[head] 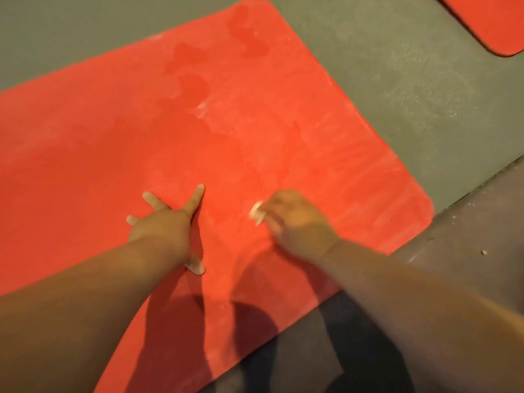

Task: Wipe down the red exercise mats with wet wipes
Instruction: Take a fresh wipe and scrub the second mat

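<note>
Right hand (297, 219) grips a wipe (256, 211); left hand (167, 225) splayed on mat (85, 143).

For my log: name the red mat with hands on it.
The large central mat: left hand presses it, right hand holds a wipe on it. The top-right mat is untouched.

The mat (255, 154) is red with darker wet blotches and pale streaks; the wipe (256, 211) is white, the floor (397, 66) grey-green.
</note>
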`<state>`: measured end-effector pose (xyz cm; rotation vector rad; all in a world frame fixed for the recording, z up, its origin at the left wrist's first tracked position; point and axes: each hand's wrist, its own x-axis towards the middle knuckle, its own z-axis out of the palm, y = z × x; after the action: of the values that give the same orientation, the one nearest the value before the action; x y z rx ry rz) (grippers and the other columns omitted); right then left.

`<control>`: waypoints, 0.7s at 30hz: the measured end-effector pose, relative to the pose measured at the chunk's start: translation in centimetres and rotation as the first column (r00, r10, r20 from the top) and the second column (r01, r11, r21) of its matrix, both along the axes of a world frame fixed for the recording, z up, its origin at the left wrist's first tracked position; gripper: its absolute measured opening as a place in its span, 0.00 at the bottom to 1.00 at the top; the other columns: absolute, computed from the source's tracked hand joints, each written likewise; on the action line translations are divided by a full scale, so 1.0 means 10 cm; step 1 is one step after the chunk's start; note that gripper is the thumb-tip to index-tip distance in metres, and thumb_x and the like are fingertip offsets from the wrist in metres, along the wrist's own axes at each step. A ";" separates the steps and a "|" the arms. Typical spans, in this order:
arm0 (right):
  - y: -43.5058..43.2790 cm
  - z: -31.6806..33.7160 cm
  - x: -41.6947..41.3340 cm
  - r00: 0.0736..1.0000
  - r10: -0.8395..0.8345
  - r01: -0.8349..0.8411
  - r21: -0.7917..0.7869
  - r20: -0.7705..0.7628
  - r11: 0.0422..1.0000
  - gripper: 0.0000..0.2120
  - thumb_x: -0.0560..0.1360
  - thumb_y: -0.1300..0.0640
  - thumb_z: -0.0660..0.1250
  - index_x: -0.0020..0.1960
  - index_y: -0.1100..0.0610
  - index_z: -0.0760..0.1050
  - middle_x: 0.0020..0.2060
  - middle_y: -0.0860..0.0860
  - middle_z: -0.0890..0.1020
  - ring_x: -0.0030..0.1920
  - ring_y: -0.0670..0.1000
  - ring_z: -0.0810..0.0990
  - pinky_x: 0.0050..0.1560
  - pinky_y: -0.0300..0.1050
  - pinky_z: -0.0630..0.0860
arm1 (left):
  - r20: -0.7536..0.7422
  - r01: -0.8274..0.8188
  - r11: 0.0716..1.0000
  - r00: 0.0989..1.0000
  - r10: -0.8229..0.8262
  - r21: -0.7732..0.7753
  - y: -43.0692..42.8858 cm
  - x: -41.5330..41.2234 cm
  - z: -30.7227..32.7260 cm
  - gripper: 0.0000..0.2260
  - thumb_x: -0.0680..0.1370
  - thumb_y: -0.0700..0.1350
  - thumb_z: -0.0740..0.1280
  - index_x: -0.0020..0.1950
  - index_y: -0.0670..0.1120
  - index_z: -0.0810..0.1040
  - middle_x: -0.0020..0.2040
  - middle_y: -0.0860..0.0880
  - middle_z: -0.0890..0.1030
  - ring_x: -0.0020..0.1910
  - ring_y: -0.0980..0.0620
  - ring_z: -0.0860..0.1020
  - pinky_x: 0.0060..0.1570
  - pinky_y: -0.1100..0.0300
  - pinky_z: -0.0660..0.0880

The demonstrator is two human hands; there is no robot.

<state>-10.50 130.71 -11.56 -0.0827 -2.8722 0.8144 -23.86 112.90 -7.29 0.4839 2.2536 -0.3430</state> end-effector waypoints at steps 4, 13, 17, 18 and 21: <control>1.06 0.07 -0.44 0.721 -0.684 0.688 0.002 0.108 0.726 0.10 0.75 0.63 0.64 0.52 0.61 0.82 0.50 0.61 0.83 0.53 0.59 0.80 0.52 0.44 0.67 | -0.032 0.006 0.999 0.999 -0.005 0.032 -0.09 0.00 -0.03 0.67 0.55 0.58 0.82 0.71 0.66 0.29 0.75 0.33 0.35 0.70 0.25 0.58 0.66 0.39 0.63; -1.01 0.20 -0.59 0.962 0.080 -0.023 -0.215 0.260 0.976 0.08 0.70 0.68 0.68 0.47 0.63 0.83 0.47 0.58 0.84 0.51 0.57 0.80 0.55 0.40 0.68 | -0.287 0.298 0.951 0.921 -0.265 0.079 -0.40 -0.47 0.03 0.54 0.63 0.64 0.76 0.78 0.54 0.46 0.77 0.49 0.53 0.72 0.44 0.62 0.60 0.45 0.71; -0.35 0.20 -0.86 0.960 -0.097 0.140 -0.151 0.262 0.978 0.11 0.71 0.69 0.66 0.47 0.59 0.84 0.47 0.56 0.85 0.50 0.49 0.81 0.50 0.27 0.66 | -0.093 0.336 0.934 0.941 -0.326 0.125 -0.39 -0.76 -0.09 0.60 0.60 0.61 0.78 0.78 0.52 0.40 0.78 0.48 0.38 0.76 0.36 0.46 0.68 0.39 0.63; -0.04 0.21 -0.93 0.900 -0.332 0.369 -0.087 0.282 0.925 0.10 0.73 0.66 0.65 0.48 0.58 0.84 0.48 0.56 0.85 0.52 0.50 0.81 0.49 0.30 0.68 | -0.068 0.345 0.930 0.939 -0.338 0.126 -0.38 -0.78 -0.11 0.60 0.60 0.62 0.78 0.78 0.52 0.39 0.78 0.48 0.39 0.76 0.35 0.46 0.67 0.40 0.63; 0.40 0.24 -0.99 0.627 -0.706 0.704 0.148 0.330 0.694 0.09 0.73 0.63 0.64 0.50 0.59 0.81 0.50 0.59 0.83 0.53 0.58 0.80 0.49 0.43 0.71 | -0.057 0.417 0.901 0.909 -0.413 0.119 -0.35 -0.87 -0.08 0.60 0.61 0.63 0.77 0.78 0.52 0.38 0.78 0.48 0.38 0.75 0.32 0.46 0.66 0.41 0.64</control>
<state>-20.44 134.75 -9.17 -1.4128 -2.7301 0.6522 -32.58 109.37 -8.06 1.0420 2.1980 -0.4232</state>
